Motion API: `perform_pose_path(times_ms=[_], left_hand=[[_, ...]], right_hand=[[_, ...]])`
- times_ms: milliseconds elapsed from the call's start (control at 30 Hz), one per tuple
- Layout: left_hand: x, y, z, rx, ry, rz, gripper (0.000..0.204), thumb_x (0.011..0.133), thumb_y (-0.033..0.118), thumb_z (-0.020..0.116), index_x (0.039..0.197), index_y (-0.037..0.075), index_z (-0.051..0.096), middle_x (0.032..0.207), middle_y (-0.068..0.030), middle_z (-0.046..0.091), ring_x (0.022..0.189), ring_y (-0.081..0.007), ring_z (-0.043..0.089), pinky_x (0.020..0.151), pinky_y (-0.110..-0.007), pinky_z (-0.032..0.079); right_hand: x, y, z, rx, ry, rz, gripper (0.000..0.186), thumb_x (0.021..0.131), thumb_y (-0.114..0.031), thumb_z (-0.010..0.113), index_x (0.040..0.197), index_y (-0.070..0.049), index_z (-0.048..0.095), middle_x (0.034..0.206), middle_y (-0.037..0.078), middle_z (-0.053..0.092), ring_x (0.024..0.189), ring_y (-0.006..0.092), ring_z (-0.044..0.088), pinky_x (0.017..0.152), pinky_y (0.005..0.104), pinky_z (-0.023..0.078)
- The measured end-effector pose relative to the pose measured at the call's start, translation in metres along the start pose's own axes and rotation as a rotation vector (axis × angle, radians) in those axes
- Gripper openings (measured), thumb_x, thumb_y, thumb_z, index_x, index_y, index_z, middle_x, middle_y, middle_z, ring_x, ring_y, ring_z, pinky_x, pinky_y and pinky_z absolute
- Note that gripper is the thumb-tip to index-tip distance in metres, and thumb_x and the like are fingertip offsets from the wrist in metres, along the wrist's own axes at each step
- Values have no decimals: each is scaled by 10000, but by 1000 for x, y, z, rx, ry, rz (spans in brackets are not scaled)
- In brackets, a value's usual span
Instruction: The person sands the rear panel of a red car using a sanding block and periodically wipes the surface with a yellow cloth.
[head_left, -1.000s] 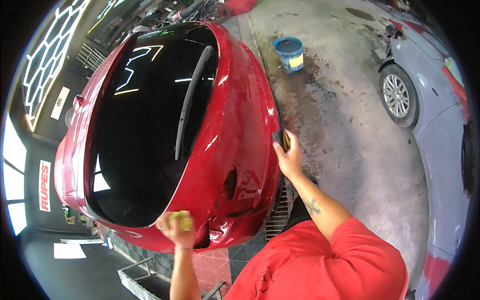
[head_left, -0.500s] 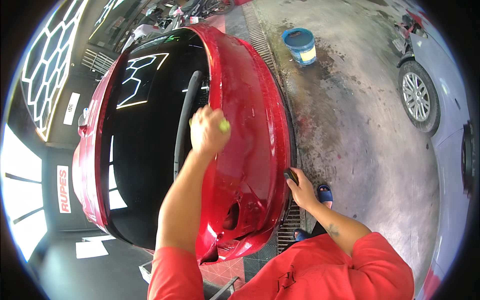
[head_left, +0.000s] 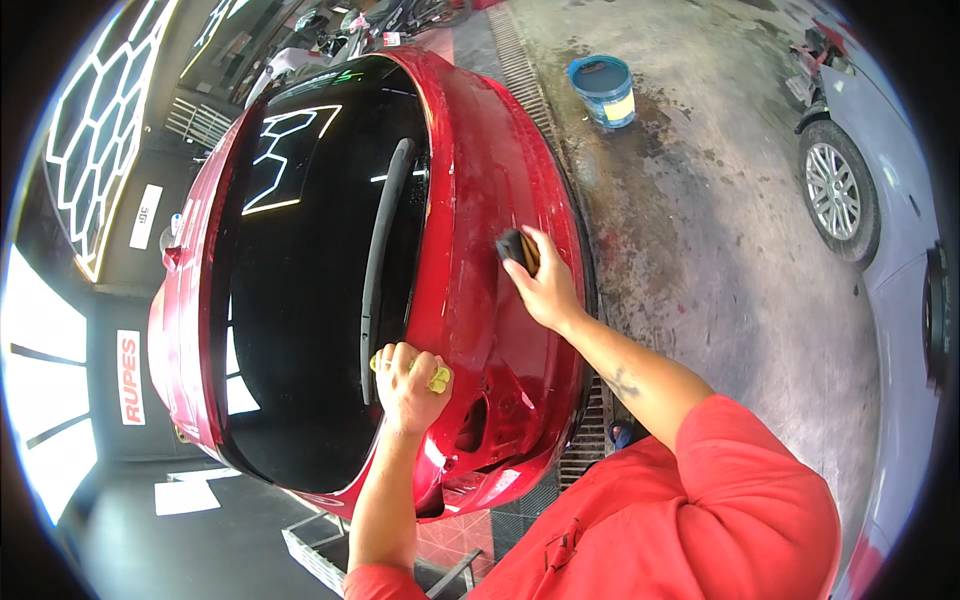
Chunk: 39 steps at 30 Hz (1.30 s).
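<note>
The rear of a red car (head_left: 470, 190) fills the middle, with its dark rear window (head_left: 300, 310) on the left. My left hand (head_left: 408, 400) is closed around a crumpled yellow-green cloth (head_left: 439, 379), at the window's edge by the lower end of the black wiper (head_left: 384, 250). Farther right, my right hand (head_left: 550, 290) grips a small black block with a tan side (head_left: 515, 248), held over the red panel. Whether the block touches the paint I cannot tell. Below my left hand, a dark recess (head_left: 470, 425) opens in the bodywork where a lamp would sit.
A blue bucket (head_left: 603, 92) stands on wet, stained concrete at the far right of the car. A floor drain grate (head_left: 520, 75) runs alongside the bumper. Another car (head_left: 890, 170) is parked at the right edge. Motorbikes (head_left: 390, 20) stand at the back, and a metal frame (head_left: 315, 550) is lower left.
My left hand with the cloth has come nearer, down along the wiper. My right hand has lifted the block from the bumper's edge, up and left over the red panel.
</note>
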<state>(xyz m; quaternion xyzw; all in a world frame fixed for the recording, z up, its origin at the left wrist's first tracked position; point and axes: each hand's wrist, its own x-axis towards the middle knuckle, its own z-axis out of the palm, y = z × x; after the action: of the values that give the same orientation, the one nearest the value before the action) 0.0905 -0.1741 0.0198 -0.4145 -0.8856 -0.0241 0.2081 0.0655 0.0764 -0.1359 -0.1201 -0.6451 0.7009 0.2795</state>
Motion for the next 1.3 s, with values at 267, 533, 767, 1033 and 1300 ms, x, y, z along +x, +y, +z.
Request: perform_pose_path(times_ms=[267,533,767,1033,1300], left_hand=[[62,-5,29,4,52,-111,226,838,89,879,853,67,655,1001,-138,637,985,-391,623,922,-532,519],[135,-11,55,-13,64,-130,213,830,68,880,852,76,669,983,-122,645,948,-374,635,889,-518,530],[138,-13,62,-46,55,-173,263,758,20,900,848,103,668,986,-114,686,922,-358,658,835,-492,531],[144,-12,56,-53,40,-156,294,744,-2,888,853,125,647,995,-101,665,917,-357,665,807,-490,559],[141,-12,57,-44,6,-166,323,747,-4,883,863,132,614,981,-108,647,906,-349,658,805,-495,560]], right_hand=[[-20,-13,54,-253,173,-241,634,1025,-160,800,1591,7,571,1433,249,698,1289,465,653,1118,559,524],[135,38,61,-218,247,-225,578,1063,-217,778,1602,-59,641,1453,226,748,1328,456,678,1152,549,532],[165,27,53,-150,108,-261,568,1025,-180,808,1545,-9,652,1408,231,743,1268,467,688,1108,537,539],[223,35,57,-131,90,-309,559,1013,-147,816,1541,-34,671,1422,204,744,1205,441,690,1054,549,538],[127,31,28,-38,-112,-267,634,999,-110,825,1591,-27,614,1428,223,703,1329,431,664,1154,556,494]])
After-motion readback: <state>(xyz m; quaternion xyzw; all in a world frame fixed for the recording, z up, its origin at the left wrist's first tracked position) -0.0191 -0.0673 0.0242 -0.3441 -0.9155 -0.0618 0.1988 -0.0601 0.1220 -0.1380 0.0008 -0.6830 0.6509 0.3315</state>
